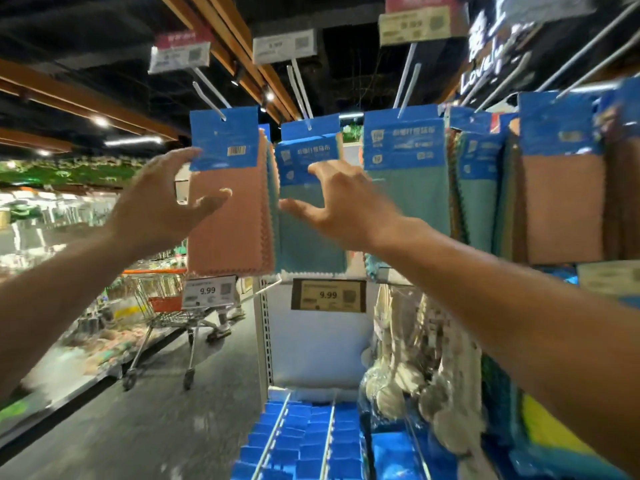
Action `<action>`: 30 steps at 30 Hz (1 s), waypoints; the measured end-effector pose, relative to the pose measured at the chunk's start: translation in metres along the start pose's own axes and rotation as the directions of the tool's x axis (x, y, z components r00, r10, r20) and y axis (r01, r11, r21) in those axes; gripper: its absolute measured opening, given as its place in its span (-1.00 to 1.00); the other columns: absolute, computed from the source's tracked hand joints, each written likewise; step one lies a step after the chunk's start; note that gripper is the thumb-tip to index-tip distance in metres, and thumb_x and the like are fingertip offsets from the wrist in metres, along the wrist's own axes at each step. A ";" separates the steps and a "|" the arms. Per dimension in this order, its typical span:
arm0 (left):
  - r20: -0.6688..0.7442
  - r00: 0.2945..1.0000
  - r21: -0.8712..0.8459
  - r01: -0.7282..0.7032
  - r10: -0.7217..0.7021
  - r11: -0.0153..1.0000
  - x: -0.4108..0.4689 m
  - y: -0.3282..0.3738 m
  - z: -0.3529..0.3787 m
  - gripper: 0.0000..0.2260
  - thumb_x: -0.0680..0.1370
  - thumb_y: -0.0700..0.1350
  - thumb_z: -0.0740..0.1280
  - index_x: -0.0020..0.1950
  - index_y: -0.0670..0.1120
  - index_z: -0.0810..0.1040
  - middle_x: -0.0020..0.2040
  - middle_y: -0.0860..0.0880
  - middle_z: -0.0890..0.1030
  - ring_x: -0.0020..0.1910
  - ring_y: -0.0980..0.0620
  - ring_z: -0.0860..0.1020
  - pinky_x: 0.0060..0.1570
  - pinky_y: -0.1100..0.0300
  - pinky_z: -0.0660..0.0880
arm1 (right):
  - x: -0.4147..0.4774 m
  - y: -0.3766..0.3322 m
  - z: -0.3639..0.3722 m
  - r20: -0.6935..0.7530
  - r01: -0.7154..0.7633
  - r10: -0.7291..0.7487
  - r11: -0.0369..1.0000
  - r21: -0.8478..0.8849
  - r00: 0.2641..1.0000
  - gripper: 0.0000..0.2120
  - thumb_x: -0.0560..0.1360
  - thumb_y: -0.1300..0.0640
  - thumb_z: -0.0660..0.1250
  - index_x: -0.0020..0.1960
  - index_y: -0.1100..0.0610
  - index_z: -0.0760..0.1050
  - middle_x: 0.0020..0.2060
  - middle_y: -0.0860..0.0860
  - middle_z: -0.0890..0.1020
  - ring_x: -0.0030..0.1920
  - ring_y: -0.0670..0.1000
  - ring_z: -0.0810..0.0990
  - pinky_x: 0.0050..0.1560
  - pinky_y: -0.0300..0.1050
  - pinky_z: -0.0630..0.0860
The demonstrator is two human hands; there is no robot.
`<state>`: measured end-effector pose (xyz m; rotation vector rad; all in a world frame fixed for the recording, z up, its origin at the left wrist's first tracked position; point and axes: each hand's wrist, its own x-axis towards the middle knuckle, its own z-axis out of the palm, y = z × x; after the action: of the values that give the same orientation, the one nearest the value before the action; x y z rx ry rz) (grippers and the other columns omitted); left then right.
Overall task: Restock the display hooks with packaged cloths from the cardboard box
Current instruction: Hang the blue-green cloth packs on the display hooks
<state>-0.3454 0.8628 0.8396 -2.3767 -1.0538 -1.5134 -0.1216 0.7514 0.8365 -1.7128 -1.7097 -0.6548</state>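
Here both my hands were open with fingers spread, holding nothing. The left hand was at the left edge of the pink cloth pack, and the right hand was before the teal cloth pack just right of it. Both packs hung from hooks, probably for straightening. I could not see the cardboard box. Below the pink pack were a price tag and a shopping cart, neither in my way.

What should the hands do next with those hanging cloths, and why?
Probably the left hand should pinch the pink pack and turn it round: its card shows the barcode side, while the teal pack beside it faces forward. That hand is open, close by it, holding nothing.
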 end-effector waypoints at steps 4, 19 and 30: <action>0.113 0.991 -0.044 -0.063 0.067 0.997 -0.031 0.048 0.005 -0.22 0.40 0.31 0.33 0.54 -0.01 0.32 0.48 -0.14 0.40 0.42 -0.16 0.39 0.35 -0.11 0.34 | -0.053 0.006 -0.041 0.052 -0.029 0.036 0.993 -0.113 0.998 -0.19 0.46 -0.40 0.25 0.48 0.15 0.30 0.39 0.10 0.43 0.41 0.14 0.36 0.38 0.19 0.38; 0.276 0.832 -0.482 -0.313 0.481 0.818 -0.125 0.187 0.073 -0.28 0.43 0.31 0.31 0.53 0.04 0.35 0.49 -0.02 0.43 0.42 -0.02 0.41 0.26 0.19 0.27 | -0.237 0.044 -0.117 0.125 -0.291 0.393 0.829 -0.478 0.911 -0.12 0.46 -0.44 0.17 0.57 0.11 0.17 0.53 0.09 0.25 0.52 0.12 0.19 0.49 0.08 0.22; 0.374 0.602 -0.672 -0.348 0.705 0.654 -0.189 0.284 0.143 -0.28 0.44 0.42 0.23 0.56 0.20 0.22 0.55 0.09 0.31 0.48 0.04 0.32 0.41 0.12 0.25 | -0.349 0.074 -0.145 0.133 -0.495 0.698 0.616 -0.613 0.704 -0.09 0.46 -0.45 0.13 0.61 0.09 0.07 0.55 0.07 0.18 0.55 0.07 0.13 0.52 0.02 0.17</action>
<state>-0.1112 0.6246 0.6810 -3.2641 0.2209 -0.8525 -0.0491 0.4089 0.6759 -2.7937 -1.0245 -0.5275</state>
